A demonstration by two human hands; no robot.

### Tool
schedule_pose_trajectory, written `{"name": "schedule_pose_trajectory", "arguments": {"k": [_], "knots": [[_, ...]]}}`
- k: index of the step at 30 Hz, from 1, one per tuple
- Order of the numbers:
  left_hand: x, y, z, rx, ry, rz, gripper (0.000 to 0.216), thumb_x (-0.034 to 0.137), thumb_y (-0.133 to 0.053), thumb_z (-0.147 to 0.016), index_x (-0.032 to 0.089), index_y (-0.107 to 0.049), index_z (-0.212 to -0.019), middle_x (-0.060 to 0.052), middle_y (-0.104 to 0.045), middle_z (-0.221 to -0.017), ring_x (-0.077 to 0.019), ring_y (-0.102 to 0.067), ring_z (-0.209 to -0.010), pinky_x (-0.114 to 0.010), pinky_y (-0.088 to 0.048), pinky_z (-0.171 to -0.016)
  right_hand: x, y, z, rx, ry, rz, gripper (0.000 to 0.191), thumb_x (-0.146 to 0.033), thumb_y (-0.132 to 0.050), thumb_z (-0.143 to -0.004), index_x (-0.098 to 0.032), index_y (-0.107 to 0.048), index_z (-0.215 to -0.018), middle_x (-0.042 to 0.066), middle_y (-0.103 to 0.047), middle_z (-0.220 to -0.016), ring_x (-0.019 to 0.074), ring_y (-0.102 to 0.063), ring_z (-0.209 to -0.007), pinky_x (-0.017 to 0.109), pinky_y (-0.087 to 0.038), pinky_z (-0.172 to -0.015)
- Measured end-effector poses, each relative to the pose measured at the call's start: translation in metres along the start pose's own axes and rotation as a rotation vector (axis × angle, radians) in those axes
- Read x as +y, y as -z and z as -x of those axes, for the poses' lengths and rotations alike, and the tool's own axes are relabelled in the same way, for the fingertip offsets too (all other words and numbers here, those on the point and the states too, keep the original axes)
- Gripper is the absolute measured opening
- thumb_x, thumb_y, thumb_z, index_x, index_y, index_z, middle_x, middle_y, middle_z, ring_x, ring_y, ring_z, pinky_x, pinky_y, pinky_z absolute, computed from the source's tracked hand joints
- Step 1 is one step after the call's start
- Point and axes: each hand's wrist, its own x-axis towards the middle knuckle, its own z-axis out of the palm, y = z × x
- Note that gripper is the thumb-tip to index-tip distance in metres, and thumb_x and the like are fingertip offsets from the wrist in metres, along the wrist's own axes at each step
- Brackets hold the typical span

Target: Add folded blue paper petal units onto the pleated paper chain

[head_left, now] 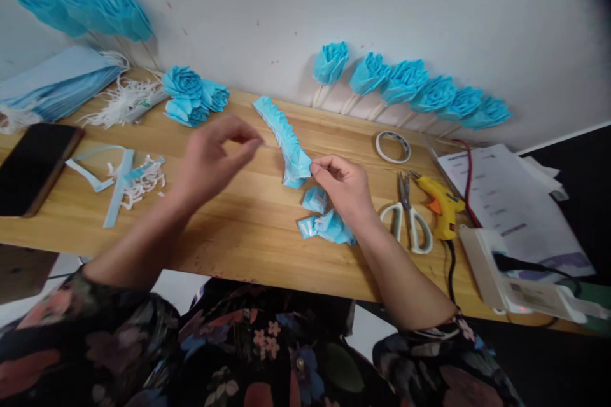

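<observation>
Currently, a pair of metal scissors with white handles (405,198) lies on the wooden surface (229,229), blades toward the pale wall (238,25). To the left of the scissors is a long, ruffled strip of bright-blue sheet material (281,130), its near end pinched between thumb and forefinger of the right hand (346,187). The left hand (210,162) is blurred, farther left of the scissors and apart from the strip; its thumb and forefinger curl close together, but I cannot tell whether they hold something thin. Two small crumpled bundles of the same blue material, one (315,200) just beyond the other (337,229), sit left of the scissors, near the right hand.

Just right of the scissors rests a yellow glue gun with an orange trigger (443,206), and beyond them lies a flat white ring of tape (407,152). Behind the scissors, against the wall, leans a row of six bright-blue flowers on pale sticks (405,81). Well left of the scissors lies a dark phone (35,168).
</observation>
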Motion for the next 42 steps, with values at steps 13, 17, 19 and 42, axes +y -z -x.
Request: {"name": "schedule_pose_trajectory", "arguments": {"k": [13,17,19,42], "knots": [[-0.058,0.113,0.071,0.192,0.155,-0.537,0.028,0.038,-0.072,-0.083,0.042,-0.069,-0.111,0.003,-0.065,-0.128,-0.037,-0.043,-0.139,-0.057,-0.034,-0.108,-0.002,0.0,-0.004,-0.023,-0.126,-0.248,0.015,-0.035,-0.076,-0.074,-0.023,-0.073,-0.081,-0.001,-0.072,-0.077,0.0124,-0.065,-0.071,0.029,-0.055,-0.074],[-0.016,0.056,0.048,0.025,0.192,-0.146,0.032,0.046,-0.068,-0.086,0.031,-0.07,-0.115,-0.004,-0.067,-0.125,-0.0303,-0.059,-0.119,-0.051,-0.045,-0.099,-0.003,-0.002,-0.002,-0.034,-0.113,-0.247,0.016,-0.037,-0.076,-0.073,-0.023,-0.071,-0.08,-0.002,-0.071,-0.075,0.012,-0.064,-0.07,0.028,-0.054,-0.071],[-0.001,0.02,0.035,-0.22,0.398,0.204,0.033,0.05,-0.068,-0.084,0.025,-0.073,-0.104,-0.007,-0.072,-0.111,-0.0262,-0.065,-0.103,-0.044,-0.051,-0.09,-0.003,-0.002,-0.001,-0.034,-0.1,-0.23,0.016,-0.036,-0.076,-0.073,-0.023,-0.07,-0.08,-0.002,-0.07,-0.075,0.0113,-0.062,-0.069,0.027,-0.052,-0.069],[0.008,-0.039,0.006,-0.574,0.433,0.436,0.026,0.042,-0.065,-0.079,0.017,-0.06,-0.074,0.004,-0.05,-0.064,-0.0112,-0.044,-0.061,-0.026,-0.032,-0.061,-0.012,0.025,-0.008,-0.165,-0.006,-0.027,0.029,-0.048,-0.066,-0.088,-0.022,-0.078,-0.094,0.002,-0.075,-0.085,0.0157,-0.068,-0.081,0.03,-0.054,-0.078]]}}
